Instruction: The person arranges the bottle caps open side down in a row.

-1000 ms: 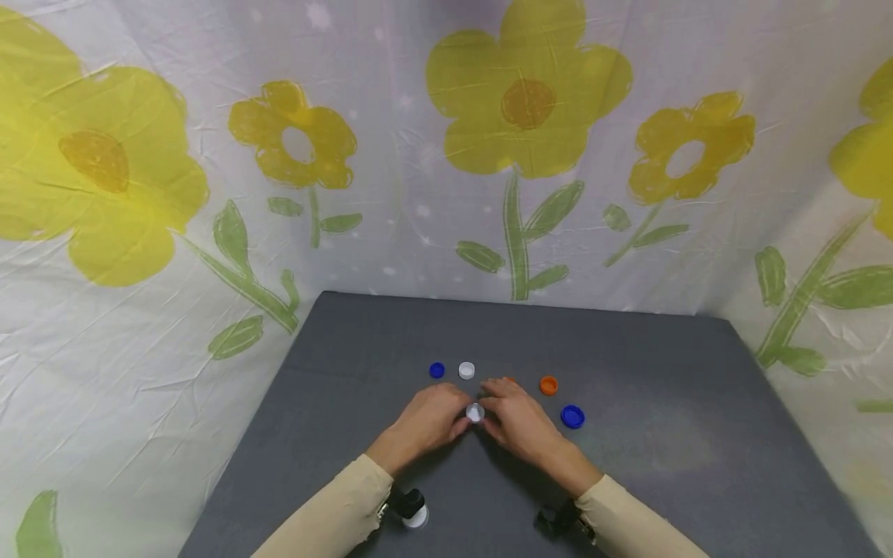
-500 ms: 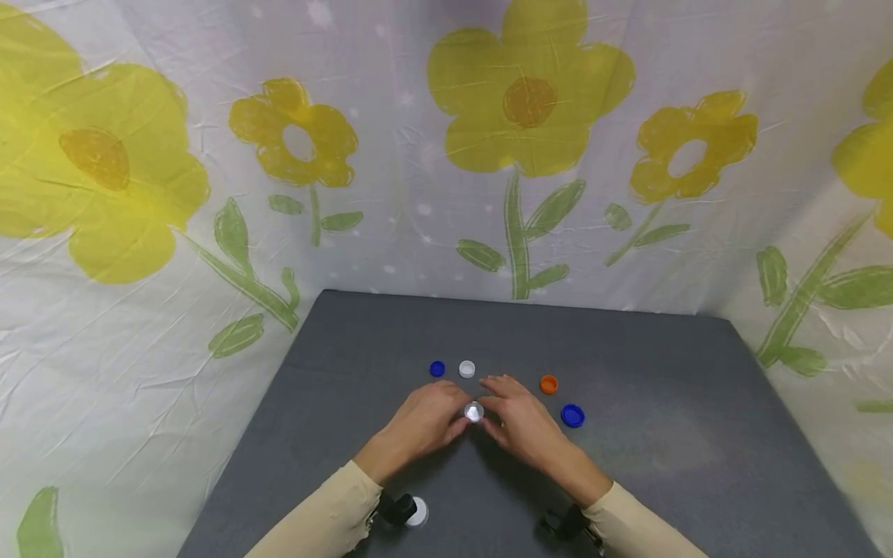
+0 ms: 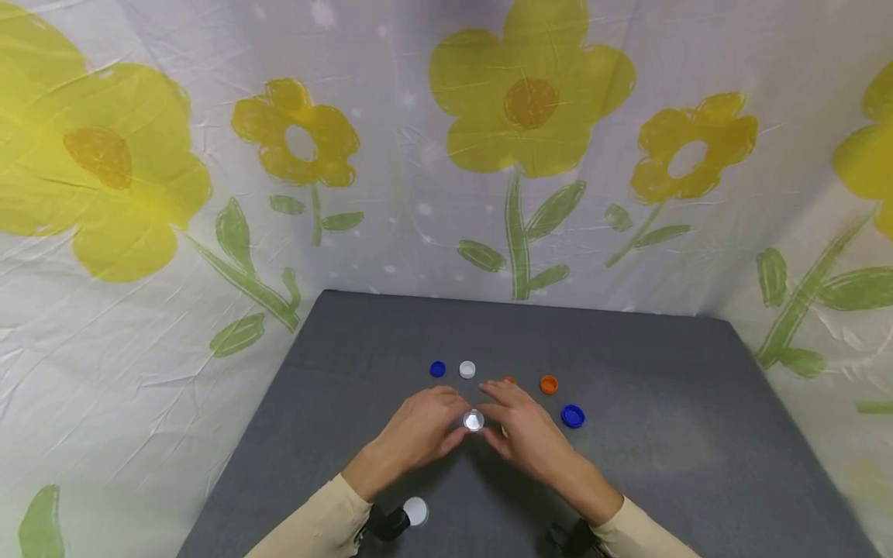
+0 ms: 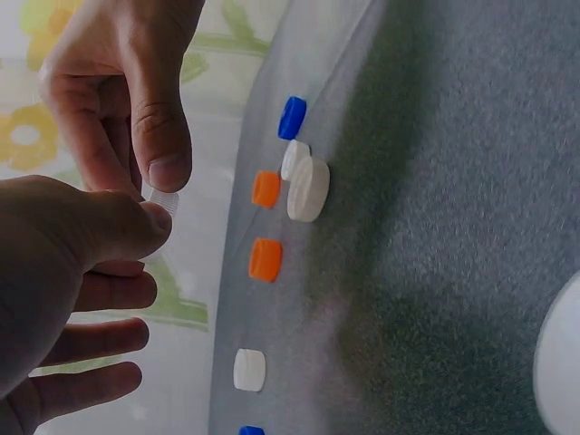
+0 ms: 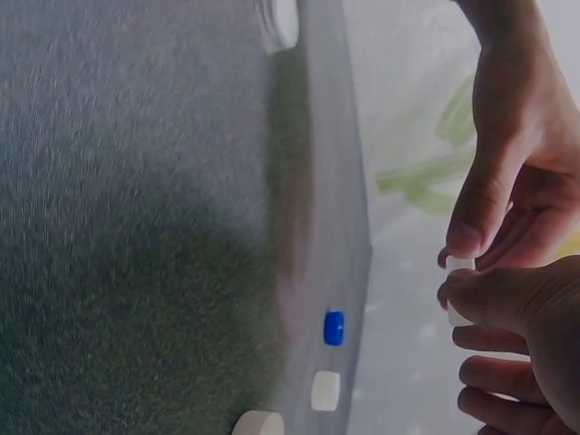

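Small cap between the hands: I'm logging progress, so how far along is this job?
Done: the small cap is clear of the table. In hand: the left hand and right hand pinch it. Remaining, probably: setting it down; orange caps and blue caps lie unheld.

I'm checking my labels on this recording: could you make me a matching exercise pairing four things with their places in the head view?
Things:
1. smaller blue round cap
2. larger blue round cap
3. white round disc
4. pale ribbed round cap

Places:
A. pinched between the left hand and the right hand
B. just beyond the left hand
C. to the right of the right hand
D. nearest the picture's bottom edge

Pairs: 1-B; 2-C; 3-D; 4-A
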The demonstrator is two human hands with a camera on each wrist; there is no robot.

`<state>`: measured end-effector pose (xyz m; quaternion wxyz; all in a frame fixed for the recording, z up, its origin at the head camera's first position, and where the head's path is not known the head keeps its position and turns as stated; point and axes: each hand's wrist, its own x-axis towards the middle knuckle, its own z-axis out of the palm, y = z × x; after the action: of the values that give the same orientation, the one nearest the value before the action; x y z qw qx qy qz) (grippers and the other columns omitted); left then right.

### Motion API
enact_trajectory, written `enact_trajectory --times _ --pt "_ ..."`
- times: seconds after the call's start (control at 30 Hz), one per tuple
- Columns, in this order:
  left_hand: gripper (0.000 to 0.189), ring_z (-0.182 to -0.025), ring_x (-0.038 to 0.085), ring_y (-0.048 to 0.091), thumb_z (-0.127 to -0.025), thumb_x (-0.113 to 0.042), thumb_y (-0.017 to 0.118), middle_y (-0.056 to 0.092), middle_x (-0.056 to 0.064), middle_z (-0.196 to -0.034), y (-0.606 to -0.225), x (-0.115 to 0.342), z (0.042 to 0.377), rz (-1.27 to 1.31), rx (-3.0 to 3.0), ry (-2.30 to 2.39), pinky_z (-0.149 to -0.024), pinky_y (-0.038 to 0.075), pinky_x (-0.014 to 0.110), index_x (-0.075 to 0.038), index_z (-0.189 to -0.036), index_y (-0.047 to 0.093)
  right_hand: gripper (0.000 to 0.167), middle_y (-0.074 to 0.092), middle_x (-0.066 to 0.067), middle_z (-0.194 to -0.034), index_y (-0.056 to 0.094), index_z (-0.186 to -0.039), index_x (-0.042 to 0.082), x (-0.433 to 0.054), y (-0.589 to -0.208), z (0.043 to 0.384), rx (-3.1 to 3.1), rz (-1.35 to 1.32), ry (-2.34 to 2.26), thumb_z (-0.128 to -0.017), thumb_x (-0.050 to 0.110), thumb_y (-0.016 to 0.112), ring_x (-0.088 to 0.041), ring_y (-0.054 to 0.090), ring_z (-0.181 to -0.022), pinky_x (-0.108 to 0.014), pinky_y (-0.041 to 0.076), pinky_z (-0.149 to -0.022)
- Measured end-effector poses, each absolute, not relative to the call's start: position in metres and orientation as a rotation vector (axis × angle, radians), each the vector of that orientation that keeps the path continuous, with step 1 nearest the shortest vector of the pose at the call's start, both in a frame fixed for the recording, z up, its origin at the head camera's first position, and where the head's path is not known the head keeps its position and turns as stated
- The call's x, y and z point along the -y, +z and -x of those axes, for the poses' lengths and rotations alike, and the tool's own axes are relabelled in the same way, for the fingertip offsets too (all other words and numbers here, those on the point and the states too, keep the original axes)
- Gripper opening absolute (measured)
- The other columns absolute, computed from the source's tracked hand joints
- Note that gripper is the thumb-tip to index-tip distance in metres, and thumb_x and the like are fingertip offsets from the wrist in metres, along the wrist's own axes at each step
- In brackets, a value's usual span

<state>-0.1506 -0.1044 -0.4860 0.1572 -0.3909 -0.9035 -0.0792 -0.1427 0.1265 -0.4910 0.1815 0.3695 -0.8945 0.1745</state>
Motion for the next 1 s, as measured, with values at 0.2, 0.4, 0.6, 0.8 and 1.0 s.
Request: enact_trajectory --times 0.2,0.4,0.6,0.8,1.0 --pt "0.024 -0.112 0.020 0.075 -0.094 -0.030 0.087 0.082 -0.002 -0.110 -0.480 0.106 0.140 1.157 2.576 -0.272 -0.098 0.061 0.037 -0.015 -0.111 0.080 0.031 0.074 -0.014 -0.138 0.084 -0.111 0.008 -0.128 -0.488 0.131 2.506 -1.036 0.500 -0.084 0.019 0.095 -0.035 0.070 -0.131 -0.051 0.059 -0.107" --pt "0.025 -0.113 0.020 0.075 -0.092 -0.028 0.088 0.082 -0.002 -0.110 -0.481 0.108 0.130 1.198 2.547 -0.311 -0.099 0.061 0.037 -0.014 -0.111 0.080 0.032 0.075 -0.013 -0.136 0.084 -0.111 0.009 -0.128 -0.491 0.120 2.488 -1.044 0.498 -0.084 0.020 0.095 -0.035 0.071 -0.130 -0.050 0.058 -0.109" --pt "0.030 -0.113 0.020 0.075 -0.091 -0.029 0.089 0.081 -0.002 -0.112 -0.486 0.111 0.123 1.232 2.541 -0.338 -0.100 0.061 0.036 -0.014 -0.115 0.079 0.029 0.075 -0.013 -0.137 0.083 -0.110 0.010 -0.128 -0.494 0.111 2.514 -1.049 0.583 -0.085 0.020 0.094 -0.034 0.071 -0.131 -0.052 0.056 -0.111" --pt "0.040 -0.116 0.017 0.074 -0.089 -0.027 0.091 0.080 -0.001 -0.121 -0.487 0.117 0.119 1.253 2.473 -0.396 -0.102 0.060 0.034 -0.012 -0.123 0.078 0.024 0.074 -0.009 -0.140 0.082 -0.110 0.010 -0.129 -0.491 0.108 2.588 -1.006 0.748 -0.089 0.019 0.090 -0.033 0.070 -0.134 -0.053 0.055 -0.112" --pt "0.030 -0.108 0.015 0.075 -0.088 -0.018 0.092 0.081 -0.002 -0.114 -0.491 0.119 0.120 1.325 2.273 -0.468 -0.096 0.061 0.031 -0.012 -0.115 0.081 0.012 0.078 -0.003 -0.135 0.082 -0.108 0.018 -0.133 -0.487 0.107 2.663 -0.958 1.102 -0.097 0.022 0.082 -0.024 0.074 -0.127 -0.046 0.061 -0.103"
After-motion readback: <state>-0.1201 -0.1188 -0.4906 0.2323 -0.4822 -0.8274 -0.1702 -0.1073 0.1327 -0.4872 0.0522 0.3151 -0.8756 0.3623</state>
